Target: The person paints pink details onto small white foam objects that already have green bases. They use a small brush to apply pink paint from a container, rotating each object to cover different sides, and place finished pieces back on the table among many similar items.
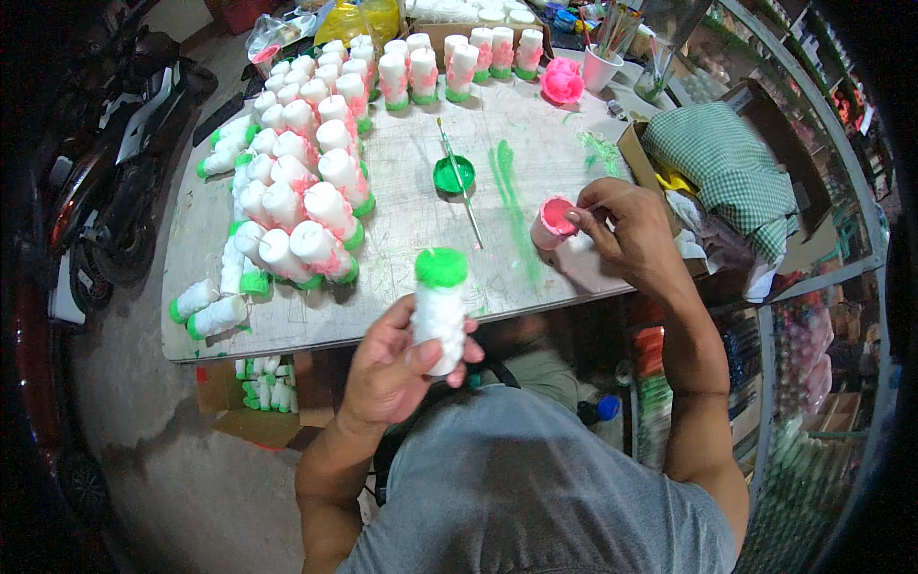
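Note:
My left hand [387,368] is wrapped round a white pillar candle [442,311] with a raised surface. The candle is upright in front of me, its green-painted end on top. Over a small cup of pink paint [552,226], my right hand [626,225] is closed in a pinch. It seems to hold a thin paintbrush, mostly hidden by the fingers. A shallow dish of green paint [453,176] stands farther back, with another brush [462,187] lying across it. Rows of candles [320,247] with pink decoration and green bases fill the table's left side.
Several unpainted-pink candles [218,317] lie at the table's left edge. A pink flower-shaped piece [562,82] and a white cup of brushes [601,70] stand at the back. A box with checked cloth [719,158] sits right. Below the table is a cardboard box [251,426] of candles.

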The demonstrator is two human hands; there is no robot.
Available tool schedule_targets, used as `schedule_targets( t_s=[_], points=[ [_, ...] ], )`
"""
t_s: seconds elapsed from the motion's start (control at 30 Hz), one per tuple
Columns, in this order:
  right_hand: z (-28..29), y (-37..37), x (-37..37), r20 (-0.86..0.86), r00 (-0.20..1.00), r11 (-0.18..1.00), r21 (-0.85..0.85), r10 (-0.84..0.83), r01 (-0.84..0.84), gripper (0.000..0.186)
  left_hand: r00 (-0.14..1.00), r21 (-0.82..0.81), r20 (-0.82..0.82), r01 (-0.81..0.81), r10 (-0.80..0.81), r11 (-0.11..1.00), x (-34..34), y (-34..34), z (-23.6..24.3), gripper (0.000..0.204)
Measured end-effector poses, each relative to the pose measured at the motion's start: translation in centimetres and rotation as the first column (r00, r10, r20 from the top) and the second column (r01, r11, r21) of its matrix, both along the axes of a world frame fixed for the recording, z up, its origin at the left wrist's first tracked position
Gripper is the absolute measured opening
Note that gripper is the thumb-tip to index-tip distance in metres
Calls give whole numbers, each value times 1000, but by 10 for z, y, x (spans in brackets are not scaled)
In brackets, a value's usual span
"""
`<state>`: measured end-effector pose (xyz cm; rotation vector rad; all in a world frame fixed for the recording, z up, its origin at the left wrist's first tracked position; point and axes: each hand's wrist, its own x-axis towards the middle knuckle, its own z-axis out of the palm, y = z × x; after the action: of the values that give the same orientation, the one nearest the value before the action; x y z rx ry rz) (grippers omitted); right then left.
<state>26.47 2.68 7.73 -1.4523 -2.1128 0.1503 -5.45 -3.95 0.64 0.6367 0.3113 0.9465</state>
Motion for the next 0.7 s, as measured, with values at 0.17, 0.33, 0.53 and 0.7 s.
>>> schedule_targets(
  t_s=[0.17,0.33,0.53,0.7],
  points=[
    [2,-4,8,-231,972,993,-118,-47,19,19,995,91,-94,-33,42,995,21,7,-20,59],
    [-1,-22,26,-528,828,979,-162,-191,123,18,963,190,-247,-56,103,980,35,25,-15,60],
    [1,-43,29,-388,919,995,-94,-69,35,16,985,135,-170,43,-20,990,40,37,-18,63],
    [-8,-57,41,-662,740,992,-66,-121,103,17,989,52,-116,94,-87,994,43,39,-18,63]
  ],
)
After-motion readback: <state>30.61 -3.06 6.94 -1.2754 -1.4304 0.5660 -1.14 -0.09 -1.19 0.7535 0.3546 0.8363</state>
